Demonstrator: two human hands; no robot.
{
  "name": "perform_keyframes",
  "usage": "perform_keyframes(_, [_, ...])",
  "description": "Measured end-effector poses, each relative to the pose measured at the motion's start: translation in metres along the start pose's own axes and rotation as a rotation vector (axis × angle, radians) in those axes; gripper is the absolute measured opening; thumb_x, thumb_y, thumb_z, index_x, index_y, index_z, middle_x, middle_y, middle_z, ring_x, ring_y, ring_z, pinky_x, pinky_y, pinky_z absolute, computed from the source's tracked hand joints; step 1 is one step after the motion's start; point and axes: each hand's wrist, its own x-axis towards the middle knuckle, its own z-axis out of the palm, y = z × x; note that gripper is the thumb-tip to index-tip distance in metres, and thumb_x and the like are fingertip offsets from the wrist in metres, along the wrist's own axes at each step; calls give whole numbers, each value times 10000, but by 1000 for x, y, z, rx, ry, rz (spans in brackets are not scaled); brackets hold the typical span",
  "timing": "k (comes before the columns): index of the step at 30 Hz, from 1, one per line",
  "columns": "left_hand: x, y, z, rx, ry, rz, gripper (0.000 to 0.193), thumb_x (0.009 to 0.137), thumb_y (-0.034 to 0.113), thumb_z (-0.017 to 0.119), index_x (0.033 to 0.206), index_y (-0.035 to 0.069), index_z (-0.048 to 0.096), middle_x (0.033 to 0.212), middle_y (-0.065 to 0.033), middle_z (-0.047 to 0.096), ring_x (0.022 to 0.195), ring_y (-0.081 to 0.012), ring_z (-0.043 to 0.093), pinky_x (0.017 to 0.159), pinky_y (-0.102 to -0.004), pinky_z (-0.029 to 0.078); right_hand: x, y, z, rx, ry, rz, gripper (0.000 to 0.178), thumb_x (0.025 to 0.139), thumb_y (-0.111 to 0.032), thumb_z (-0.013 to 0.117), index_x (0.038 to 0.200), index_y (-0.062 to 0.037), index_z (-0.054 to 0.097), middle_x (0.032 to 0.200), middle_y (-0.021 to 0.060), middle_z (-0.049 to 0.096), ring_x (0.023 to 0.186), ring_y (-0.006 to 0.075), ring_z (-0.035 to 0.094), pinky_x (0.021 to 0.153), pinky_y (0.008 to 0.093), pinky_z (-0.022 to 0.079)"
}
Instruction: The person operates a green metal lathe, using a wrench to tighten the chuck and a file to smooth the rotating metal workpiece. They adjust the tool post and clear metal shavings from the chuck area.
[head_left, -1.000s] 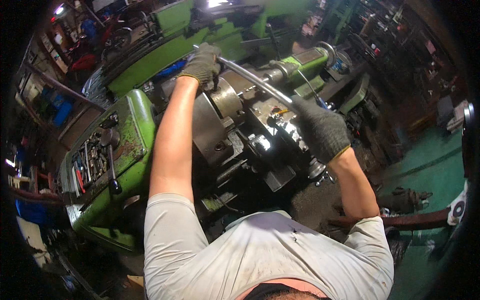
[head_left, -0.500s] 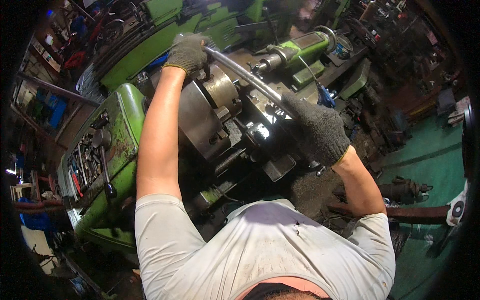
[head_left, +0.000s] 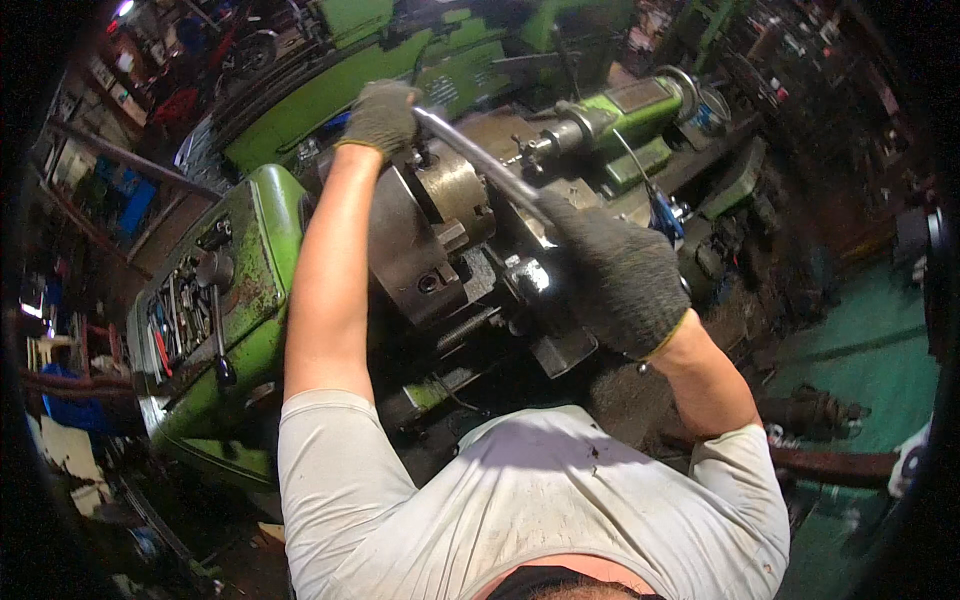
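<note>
Your left hand (head_left: 382, 115), gloved, is closed round the far end of the steel bar (head_left: 478, 162) at the upper centre of the frame; your right hand (head_left: 618, 275), gloved too, grips its near end at centre right; the bar slants across the lathe chuck (head_left: 415, 250), beside the green headstock (head_left: 235, 290).

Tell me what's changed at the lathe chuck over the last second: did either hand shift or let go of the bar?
Neither let go. The left hand and right hand, both gloved, still grip the two ends of the long metal bar across the chuck. Since a second ago the right hand has come down and nearer the body, leaving the bar steeper. The green lathe sits as before.
</note>
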Motion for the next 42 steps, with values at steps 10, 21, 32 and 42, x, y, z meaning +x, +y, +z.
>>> perform_keyframes(10, [14, -1, 8, 165, -161, 11, 157, 779, 166, 704, 899, 114, 792, 969, -191, 726, 1014, -374, 701, 926, -468, 561, -9, 30, 13, 58, -38, -89, 686, 871, -207, 768, 1483, -54, 498, 854, 166, 689, 674, 340, 715, 577, 449, 554])
perform_keyframes(21, [26, -8, 14, 190, -243, 6, 190, 782, 186, 690, 910, 120, 815, 964, -201, 763, 951, -373, 746, 886, -473, 584, -7, 5, 10, -122, -55, 186, 594, 872, -116, 762, 1443, -127, 599, 1127, 208, 738, 966, 384, 745, 813, 451, 596])
perform_keyframes(32, [38, -4, 11, 101, -275, 63, 301, 916, 264, 601, 1072, 110, 809, 1154, -185, 762, 1092, -366, 743, 952, -470, 577, 17, -19, 50, -641, 80, 485, 172, 878, -128, 603, 935, -62, 751, 916, 228, 739, 882, 412, 742, 753, 523, 584])
perform_keyframes(42, [41, -5, 14, 76, -284, 70, 347, 920, 288, 601, 1102, 55, 781, 1152, -268, 724, 1110, -435, 709, 978, -528, 554, 21, -11, 60, -778, 101, 555, 224, 891, -201, 590, 936, -80, 773, 778, 150, 765, 695, 369, 766, 622, 530, 602])
